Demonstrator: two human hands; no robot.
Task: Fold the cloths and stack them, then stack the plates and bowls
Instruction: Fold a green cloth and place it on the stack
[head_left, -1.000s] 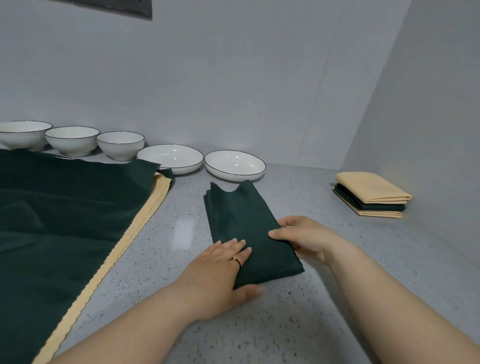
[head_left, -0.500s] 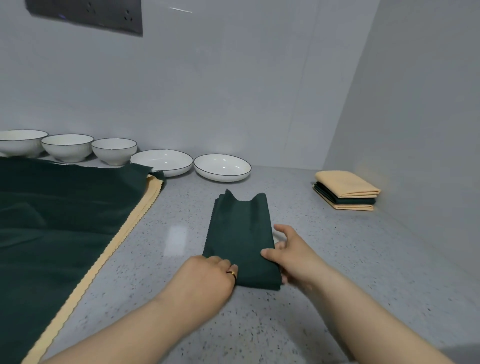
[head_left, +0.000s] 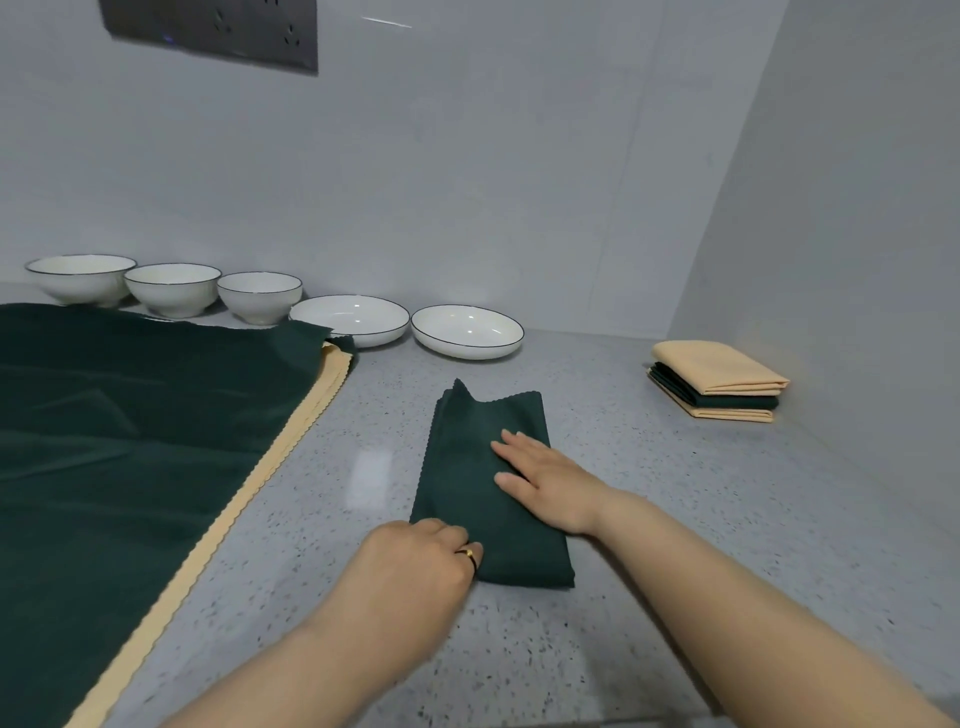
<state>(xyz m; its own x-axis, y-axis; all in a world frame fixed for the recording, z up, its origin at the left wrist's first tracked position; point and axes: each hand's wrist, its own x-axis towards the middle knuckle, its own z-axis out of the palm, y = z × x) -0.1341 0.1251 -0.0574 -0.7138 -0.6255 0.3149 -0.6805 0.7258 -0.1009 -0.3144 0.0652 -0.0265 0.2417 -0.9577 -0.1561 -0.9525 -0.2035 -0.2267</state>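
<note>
I count 3 bowls: (head_left: 80, 278), (head_left: 173, 288), (head_left: 258, 296), all well beyond my left fingers (head_left: 457, 535). 2 plates: (head_left: 350, 318), (head_left: 466, 331), past the fingertips of both hands. Folded cloths: 1 green cloth (head_left: 483, 483) under my right fingers (head_left: 511, 441), plus a stack (head_left: 719, 382) well off to their right holding 3: tan, green, tan. Unfolded cloths left of my left fingers: I see 1 green sheet (head_left: 130, 426) on top, tan edges (head_left: 291, 447) showing under it, a green corner under those; can't tell the layer count. 2 hands in view, 1 ring (head_left: 469, 553), 1 outlet panel (head_left: 213, 31).
</note>
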